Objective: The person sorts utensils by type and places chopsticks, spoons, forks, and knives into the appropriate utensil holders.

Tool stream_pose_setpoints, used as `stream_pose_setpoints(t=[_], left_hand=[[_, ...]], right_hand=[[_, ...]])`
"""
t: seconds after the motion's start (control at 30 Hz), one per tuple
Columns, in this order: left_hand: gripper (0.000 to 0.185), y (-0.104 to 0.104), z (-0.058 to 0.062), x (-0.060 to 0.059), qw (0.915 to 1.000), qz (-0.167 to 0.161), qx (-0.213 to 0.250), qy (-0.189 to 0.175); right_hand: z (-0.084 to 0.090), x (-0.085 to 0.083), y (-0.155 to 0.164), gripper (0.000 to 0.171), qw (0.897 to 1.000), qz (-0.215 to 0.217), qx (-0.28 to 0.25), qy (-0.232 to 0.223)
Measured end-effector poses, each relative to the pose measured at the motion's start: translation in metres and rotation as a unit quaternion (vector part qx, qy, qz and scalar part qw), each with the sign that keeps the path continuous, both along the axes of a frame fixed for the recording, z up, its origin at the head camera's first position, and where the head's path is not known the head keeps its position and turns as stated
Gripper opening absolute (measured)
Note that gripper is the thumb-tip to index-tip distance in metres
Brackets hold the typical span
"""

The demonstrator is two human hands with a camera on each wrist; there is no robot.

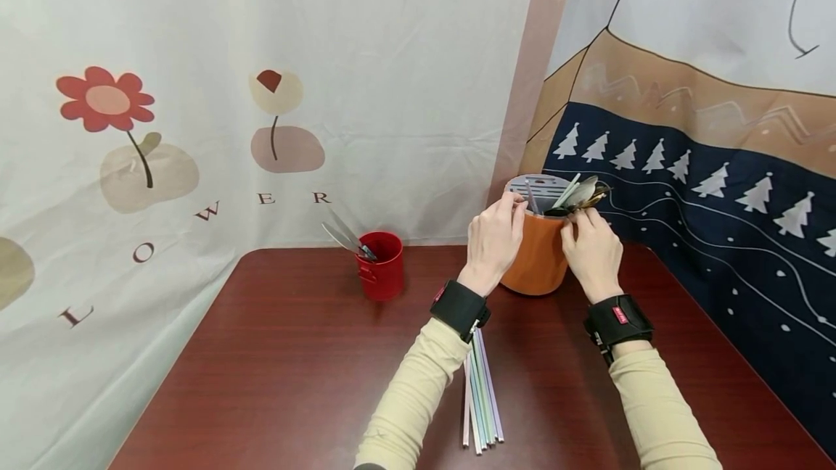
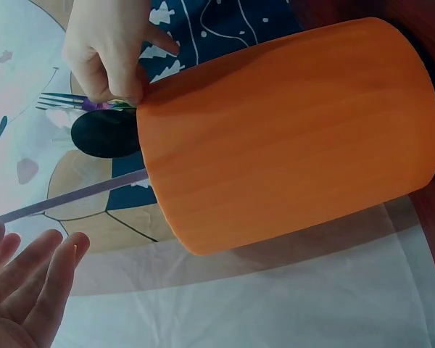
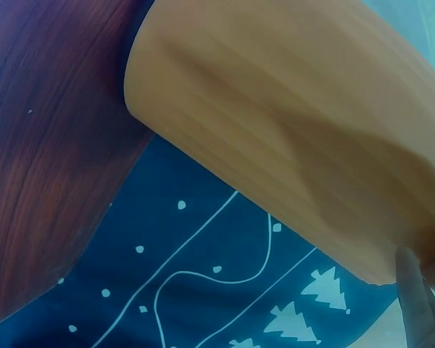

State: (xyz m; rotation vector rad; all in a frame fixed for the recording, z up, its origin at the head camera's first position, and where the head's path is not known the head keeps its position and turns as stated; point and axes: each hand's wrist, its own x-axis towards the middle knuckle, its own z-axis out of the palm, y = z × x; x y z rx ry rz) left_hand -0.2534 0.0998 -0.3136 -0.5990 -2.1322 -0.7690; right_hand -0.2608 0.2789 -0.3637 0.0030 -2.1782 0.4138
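Observation:
A tall orange utensil holder [image 1: 537, 256] with a slotted top stands at the back right of the table. My left hand [image 1: 494, 241] is at its left side; the fingertips pinch the upper end of a purple straw [image 2: 80, 196] that slants down into the holder. The other fingers spread away from it. At the right rim, my right hand [image 1: 593, 249] grips the holder's edge with its fingertips, close beside the utensils. A dark spoon [image 2: 105, 133], a fork [image 2: 61, 101], silver spoons [image 1: 583, 191] and a pale green straw [image 1: 567, 189] stick out of the top.
Several pastel straws [image 1: 481, 397] lie in a bundle on the dark red wooden table [image 1: 313, 376], near the left forearm. Further left stands a red cup [image 1: 382, 274] with metal cutlery [image 1: 346, 236] leaning out. Printed curtains [image 1: 392, 93] hang behind the table and along its right side.

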Motion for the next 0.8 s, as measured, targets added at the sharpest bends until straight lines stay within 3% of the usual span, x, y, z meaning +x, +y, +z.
stream_pose_setpoints(t=[0.3,0.8], left_hand=[[0.017,-0.005,-0.012,0.003,0.9999,0.004,-0.01,-0.002],[0.013,-0.029,-0.062,0.017,0.9976,0.004,-0.031,-0.062]], right_hand=[[0.001,0.0,-0.001,0.021,1.0,0.001,-0.006,0.004],[0.0,0.0,0.0,0.022,1.0,0.002,-0.003,0.01]])
